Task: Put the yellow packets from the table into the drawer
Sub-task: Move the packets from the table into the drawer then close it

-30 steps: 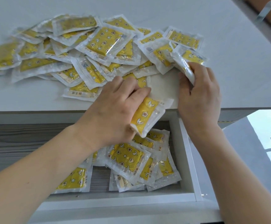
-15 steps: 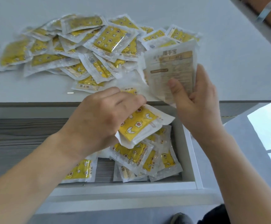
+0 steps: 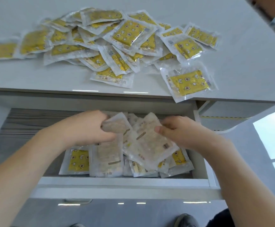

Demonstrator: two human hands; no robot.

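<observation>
Left hand [image 3: 87, 128], right hand [image 3: 182, 131] gripping packets [image 3: 148, 141], open drawer [image 3: 123, 181], white table [image 3: 248, 63]

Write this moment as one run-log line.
left hand: holds packet | right hand: holds packet | both over drawer | pile on table

A single head-worn wide-angle view looks forward and steeply down from close above, taking in the table [image 3: 240, 51] edge, the open drawer [image 3: 123, 181] below it, and the floor underneath.
</observation>
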